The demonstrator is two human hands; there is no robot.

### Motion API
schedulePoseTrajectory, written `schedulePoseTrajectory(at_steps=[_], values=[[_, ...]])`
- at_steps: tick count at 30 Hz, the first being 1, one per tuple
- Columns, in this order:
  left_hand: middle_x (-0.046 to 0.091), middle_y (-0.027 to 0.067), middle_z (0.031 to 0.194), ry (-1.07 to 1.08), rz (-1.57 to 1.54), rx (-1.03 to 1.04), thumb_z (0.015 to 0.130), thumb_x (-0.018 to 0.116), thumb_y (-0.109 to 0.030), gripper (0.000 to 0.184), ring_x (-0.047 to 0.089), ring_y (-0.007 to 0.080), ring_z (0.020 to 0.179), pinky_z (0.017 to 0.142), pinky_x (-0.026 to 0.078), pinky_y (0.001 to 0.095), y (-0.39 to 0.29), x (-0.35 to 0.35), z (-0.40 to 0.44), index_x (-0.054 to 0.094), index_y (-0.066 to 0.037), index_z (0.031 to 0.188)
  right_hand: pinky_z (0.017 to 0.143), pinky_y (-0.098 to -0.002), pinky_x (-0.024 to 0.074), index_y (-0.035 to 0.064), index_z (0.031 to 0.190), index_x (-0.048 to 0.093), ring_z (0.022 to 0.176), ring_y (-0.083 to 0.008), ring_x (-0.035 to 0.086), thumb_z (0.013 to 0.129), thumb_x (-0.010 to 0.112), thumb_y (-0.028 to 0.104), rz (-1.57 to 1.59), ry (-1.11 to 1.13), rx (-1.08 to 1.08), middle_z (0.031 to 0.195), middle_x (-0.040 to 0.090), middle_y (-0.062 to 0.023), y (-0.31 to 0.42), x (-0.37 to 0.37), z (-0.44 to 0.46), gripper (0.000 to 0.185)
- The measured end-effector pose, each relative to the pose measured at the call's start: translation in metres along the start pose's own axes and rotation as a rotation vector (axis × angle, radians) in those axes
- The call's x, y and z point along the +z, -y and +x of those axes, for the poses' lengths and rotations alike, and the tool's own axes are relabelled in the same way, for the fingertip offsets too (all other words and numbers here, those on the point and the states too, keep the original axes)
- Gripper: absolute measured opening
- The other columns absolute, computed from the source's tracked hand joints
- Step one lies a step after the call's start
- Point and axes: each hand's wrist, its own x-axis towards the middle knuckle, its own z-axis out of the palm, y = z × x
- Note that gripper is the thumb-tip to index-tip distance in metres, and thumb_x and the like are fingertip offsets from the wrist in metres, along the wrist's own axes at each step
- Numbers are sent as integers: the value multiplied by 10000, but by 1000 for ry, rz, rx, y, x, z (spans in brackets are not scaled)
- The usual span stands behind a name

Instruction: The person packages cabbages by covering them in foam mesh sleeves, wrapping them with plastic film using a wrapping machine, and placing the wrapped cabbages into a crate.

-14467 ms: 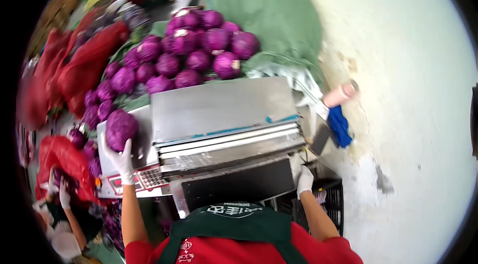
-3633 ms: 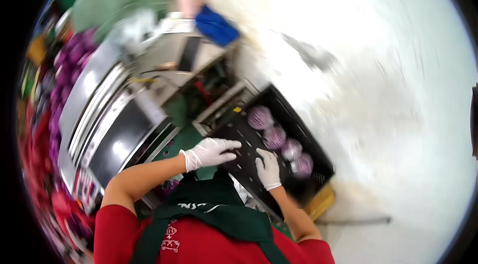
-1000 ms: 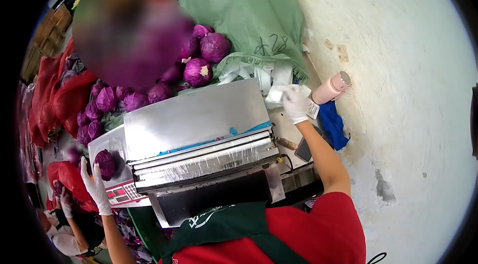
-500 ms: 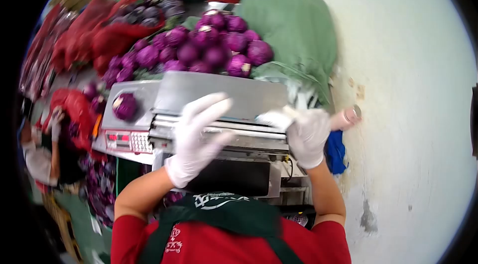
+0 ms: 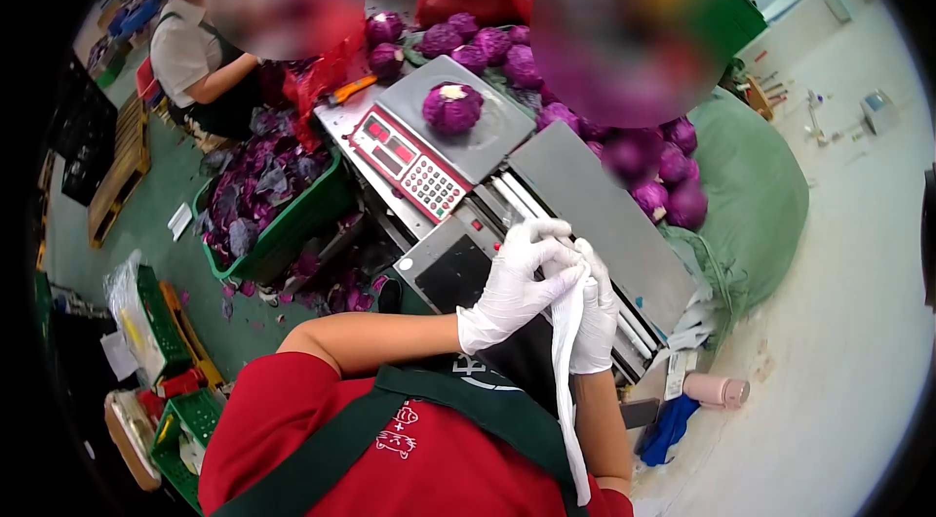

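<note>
My left hand (image 5: 519, 285), in a white glove, pinches the upper end of a long white strip (image 5: 565, 390). My right hand (image 5: 595, 312), gloved too, is closed on the same strip, its fingers against those of my left. The strip hangs down in front of my apron. Both hands are over the wrapping machine (image 5: 595, 210) with its steel lid and white rollers. A purple cabbage (image 5: 452, 108) rests on the plate of the red-edged scale (image 5: 412, 162), beyond my left hand.
Several purple cabbages (image 5: 520, 65) are heaped behind the scale, beside a green sack (image 5: 756, 205). A green crate (image 5: 283, 239) of leaves stands on the floor at left, near a co-worker (image 5: 195, 54). A pink bottle (image 5: 717, 389) and blue cloth (image 5: 669, 429) lie at lower right.
My hands have come together on the white strip; half a second ago they were apart, the left one spread. The view has turned left, showing the floor crate and the co-worker more fully.
</note>
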Motion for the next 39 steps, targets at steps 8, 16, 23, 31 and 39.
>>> schedulePoseTrajectory(at_steps=[8, 16, 23, 31, 39], values=[[555, -23, 885, 37, -706, -576, 881, 655, -151, 207, 532, 50, 832, 737, 455, 210, 4, -79, 31, 532, -37, 1001, 796, -296, 498, 44, 928, 541, 887, -139, 577, 941, 554, 109, -256, -55, 151, 959, 598, -80, -37, 38, 38, 67], [664, 17, 841, -48, -392, -707, 866, 668, -135, 109, 610, 65, 754, 701, 507, 231, 64, -174, 72, 674, -31, 900, 715, -248, 484, 30, 1142, 496, 818, -93, 536, 871, 669, 183, -720, 242, 321, 887, 552, -17, -36, 82, 129, 356], [672, 175, 820, -470, 842, -387, 855, 590, -442, 372, 653, 346, 801, 684, 484, 440, 179, -259, 182, 598, -105, 1012, 831, -453, 462, 47, 1022, 678, 987, -407, 598, 896, 473, 404, -1403, -41, -73, 1027, 633, -235, -100, 101, 324, 431], [643, 161, 956, -66, 758, -292, 957, 447, -235, 192, 641, 277, 899, 757, 498, 393, 201, -259, 167, 590, -118, 1010, 923, -308, 430, -26, 1125, 627, 1041, -203, 585, 956, 405, 257, -382, -260, 339, 1155, 636, -121, -159, 113, 309, 398], [497, 200, 1336, -131, -1202, -1135, 968, 317, -563, 690, 513, 319, 1205, 1056, 390, 448, 112, -248, 117, 422, 10, 1337, 853, -290, 482, -50, 1055, 599, 936, -186, 618, 949, 505, 155, -363, 72, 285, 1006, 649, -107, -57, 130, 179, 250]])
